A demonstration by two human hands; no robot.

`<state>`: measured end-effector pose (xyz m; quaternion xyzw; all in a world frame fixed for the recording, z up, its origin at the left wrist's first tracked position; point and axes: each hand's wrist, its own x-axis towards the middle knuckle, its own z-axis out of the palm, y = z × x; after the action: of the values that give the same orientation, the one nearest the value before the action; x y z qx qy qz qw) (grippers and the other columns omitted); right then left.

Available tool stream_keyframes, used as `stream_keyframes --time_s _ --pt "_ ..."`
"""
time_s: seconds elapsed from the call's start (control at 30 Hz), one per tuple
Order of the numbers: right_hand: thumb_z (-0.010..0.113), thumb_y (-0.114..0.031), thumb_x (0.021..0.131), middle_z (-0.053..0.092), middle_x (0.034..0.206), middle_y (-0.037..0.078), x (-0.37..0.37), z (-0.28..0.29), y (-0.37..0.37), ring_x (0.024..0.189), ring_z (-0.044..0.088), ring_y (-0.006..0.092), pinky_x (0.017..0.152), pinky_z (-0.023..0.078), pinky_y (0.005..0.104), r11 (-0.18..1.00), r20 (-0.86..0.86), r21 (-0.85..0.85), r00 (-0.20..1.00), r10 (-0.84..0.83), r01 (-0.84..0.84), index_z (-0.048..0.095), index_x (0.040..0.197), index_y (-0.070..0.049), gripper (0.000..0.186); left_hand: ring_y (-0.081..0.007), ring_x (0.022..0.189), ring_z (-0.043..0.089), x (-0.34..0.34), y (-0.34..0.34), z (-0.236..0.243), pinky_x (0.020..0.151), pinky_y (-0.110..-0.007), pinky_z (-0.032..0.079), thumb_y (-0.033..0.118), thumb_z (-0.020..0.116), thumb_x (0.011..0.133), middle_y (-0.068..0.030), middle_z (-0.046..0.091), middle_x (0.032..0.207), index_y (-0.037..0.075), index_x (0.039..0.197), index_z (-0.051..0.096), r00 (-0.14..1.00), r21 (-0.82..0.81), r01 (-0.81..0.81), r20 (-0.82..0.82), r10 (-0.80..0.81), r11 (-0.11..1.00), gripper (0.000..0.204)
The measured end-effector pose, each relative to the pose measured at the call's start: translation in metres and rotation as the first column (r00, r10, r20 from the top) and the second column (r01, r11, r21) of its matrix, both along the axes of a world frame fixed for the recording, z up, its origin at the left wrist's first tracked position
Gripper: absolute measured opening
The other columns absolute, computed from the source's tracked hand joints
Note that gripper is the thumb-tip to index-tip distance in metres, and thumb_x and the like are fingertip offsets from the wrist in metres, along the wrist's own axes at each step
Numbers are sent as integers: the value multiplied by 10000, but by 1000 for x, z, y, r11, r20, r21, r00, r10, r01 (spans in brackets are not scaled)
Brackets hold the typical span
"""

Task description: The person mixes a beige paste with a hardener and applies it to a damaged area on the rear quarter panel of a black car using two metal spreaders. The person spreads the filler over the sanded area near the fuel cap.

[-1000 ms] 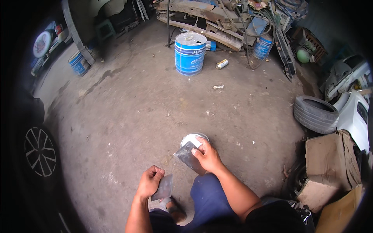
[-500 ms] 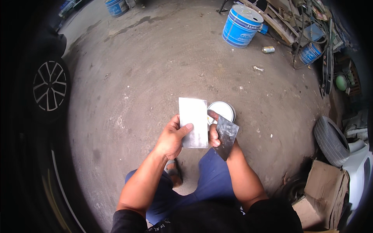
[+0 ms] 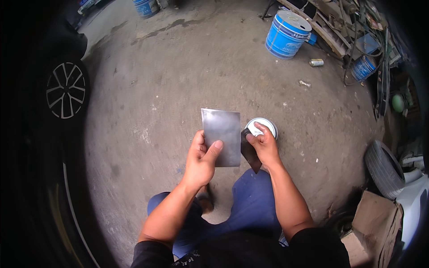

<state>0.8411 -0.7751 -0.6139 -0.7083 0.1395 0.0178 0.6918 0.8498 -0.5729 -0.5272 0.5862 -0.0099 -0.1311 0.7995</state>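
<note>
My left hand [image 3: 199, 164] is closed on the side of a smooth grey rectangular metal plate [image 3: 225, 123], its thumb flat across the front. The plate is held up before me, a little left of my right hand. A thin dark flat blade [image 3: 250, 154], seen nearly edge-on, is gripped in my right hand [image 3: 267, 149] between thumb and fingers, close beside the plate's right edge. Behind my right hand stands a round can with a whitish top [image 3: 270, 124], partly covered by my fingers.
Concrete floor [image 3: 178, 80] spreads around me. A dark car with a spoked wheel [image 3: 65, 90] stands at left. A blue drum [image 3: 288, 35] and scrap pile [image 3: 330, 27] are at far right, with a small can [image 3: 316, 62]. A tyre [image 3: 384, 169] and cardboard box [image 3: 373, 219] lie at near right.
My right hand has turned over, so its back now shows and the dark blade is nearly edge-on. The plate has tilted and lost its bright glare. The view has shifted slightly.
</note>
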Motion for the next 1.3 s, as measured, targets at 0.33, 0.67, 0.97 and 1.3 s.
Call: stream_keyframes --time_s 0.33,0.67,0.97,1.3 --pt "667 -279 889 527 632 -9 33 67 -7 567 455 44 544 379 214 951 241 50 920 -308 305 441 1306 63 585 -118 715 555 -6 10 -24 653 -278 465 107 573 923 -70 621 779 9 1069 502 946 523 -103 316 -80 846 189" --pt "689 -306 839 633 746 105 -6 87 -20 701 626 237 692 496 353 806 137 -591 979 148 -39 448 1335 -37 613 -51 652 421 31 41 -30 550 -242 353 322 498 987 36 512 708 42 750 531 998 465 64 -27 -58 883 369" --pt "685 -295 825 630 691 166 -19 77 7 681 641 367 619 498 446 607 174 -782 885 432 -142 418 1360 -121 623 -64 738 558 20 2 -16 650 -236 464 187 636 911 -2 630 833 18 964 611 946 383 309 -30 -323 871 179" --pt "661 -260 872 608 706 75 -9 78 -28 655 594 180 665 489 322 863 172 -456 973 -153 217 480 1302 -34 519 -62 689 507 16 11 -28 623 -245 433 224 628 919 10 588 713 19 852 606 921 489 350 -25 -388 799 217"
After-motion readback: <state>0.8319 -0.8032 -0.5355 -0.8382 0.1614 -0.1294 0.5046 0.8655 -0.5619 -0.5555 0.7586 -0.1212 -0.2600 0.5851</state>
